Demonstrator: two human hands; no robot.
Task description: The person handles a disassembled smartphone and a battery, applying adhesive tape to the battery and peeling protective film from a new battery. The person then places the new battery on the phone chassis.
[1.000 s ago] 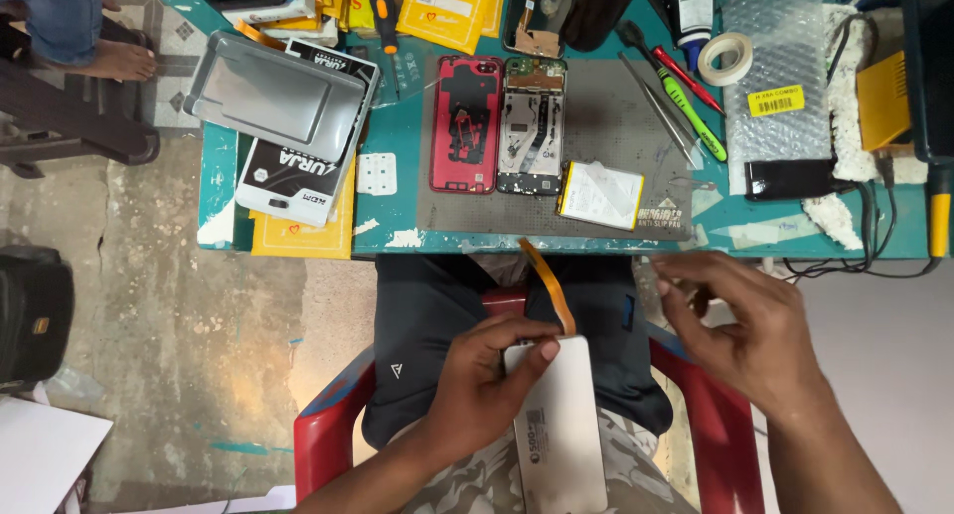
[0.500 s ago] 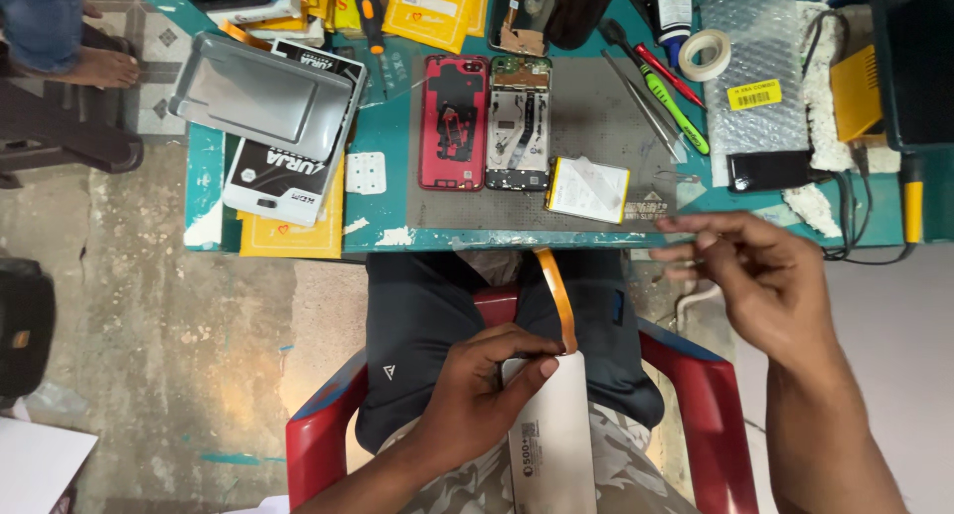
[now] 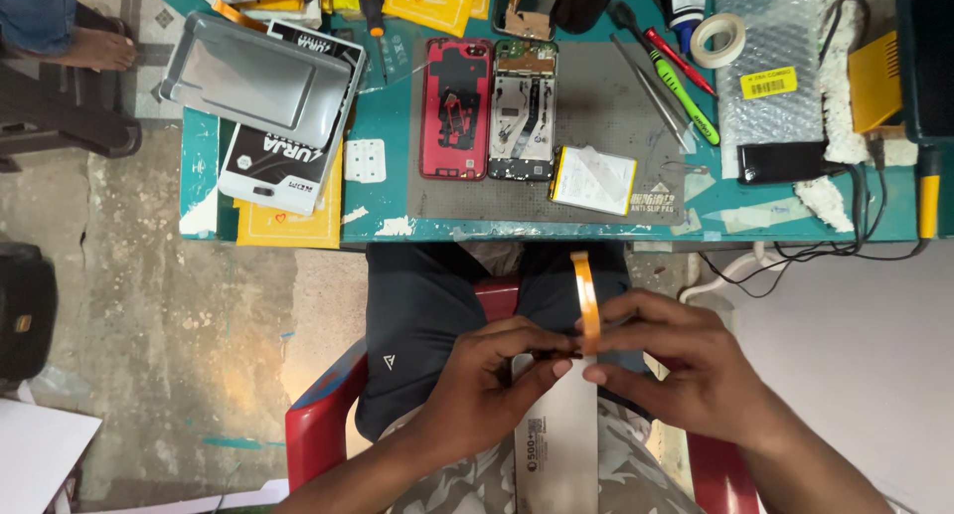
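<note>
Both hands met over the lap, below the near edge of the teal table. Left hand pinched the lower end of an orange strip between thumb and forefinger; right hand pinched the same strip from the other side, fingertips of the two hands touching. Strip stood nearly upright, on edge toward the camera, its top end free and just short of the table's near edge.

A long white panel lay on the lap directly beneath the hands, running out of the lower border of the view.

On the table, relative to the grey work mat: red phone back and opened phone frame lay side by side on its left part, a white battery at its near edge, green-handled tool on its right edge, tape roll beyond that. A grey tray sat well left of the mat.

Open room: bare floor left of the red chair; gap between table edge and hands held only the strip's tip.
</note>
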